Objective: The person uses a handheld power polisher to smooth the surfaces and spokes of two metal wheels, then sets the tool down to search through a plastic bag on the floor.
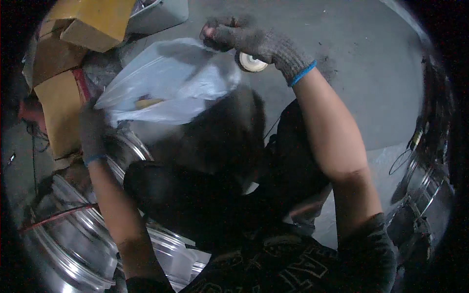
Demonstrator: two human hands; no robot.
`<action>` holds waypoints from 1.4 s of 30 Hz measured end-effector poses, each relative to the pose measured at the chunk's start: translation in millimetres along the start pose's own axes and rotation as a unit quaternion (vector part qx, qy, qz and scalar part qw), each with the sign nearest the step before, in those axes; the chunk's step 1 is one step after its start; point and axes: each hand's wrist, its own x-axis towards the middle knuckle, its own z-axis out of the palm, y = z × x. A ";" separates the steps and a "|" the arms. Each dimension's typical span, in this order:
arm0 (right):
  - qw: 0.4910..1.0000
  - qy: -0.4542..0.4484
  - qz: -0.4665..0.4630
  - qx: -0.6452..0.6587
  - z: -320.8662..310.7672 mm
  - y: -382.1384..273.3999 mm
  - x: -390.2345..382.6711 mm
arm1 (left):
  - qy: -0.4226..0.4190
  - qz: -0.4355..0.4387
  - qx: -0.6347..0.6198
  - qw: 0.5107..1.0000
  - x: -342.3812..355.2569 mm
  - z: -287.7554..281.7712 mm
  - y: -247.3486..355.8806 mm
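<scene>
A translucent whitish plastic bag is spread between my two hands, with a small yellowish thing showing at its near side. My left hand, in a dark grey knit glove, is closed at the bag's left corner; its fingers are dark and blurred. Further off, my right hand wears a matching glove with a blue cuff. Its fingers curl closed at the bag's upper right edge, a bare fingertip showing. Just below that hand is a round, cream-coloured disc with a dark rim.
Cardboard boxes and a yellow carton are stacked at the left, beside a grey bin. Shiny metal wheel rims lie at lower left, crossed by a thin red rod. Dark, wire-strewn items line the right. Grey floor lies beyond.
</scene>
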 end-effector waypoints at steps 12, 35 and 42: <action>0.930 0.150 0.146 -0.301 -30.1 31.5 -18.4 | 0.040 -0.227 -0.178 0.957 -17.2 -56.5 20.7; 0.864 0.411 0.263 -0.124 80.1 182.6 -49.1 | -0.037 0.182 -0.370 0.910 -3.0 -45.9 214.8; 0.880 0.320 0.278 0.213 136.7 112.4 -19.5 | -0.180 0.176 -0.341 0.906 -16.9 -33.4 204.1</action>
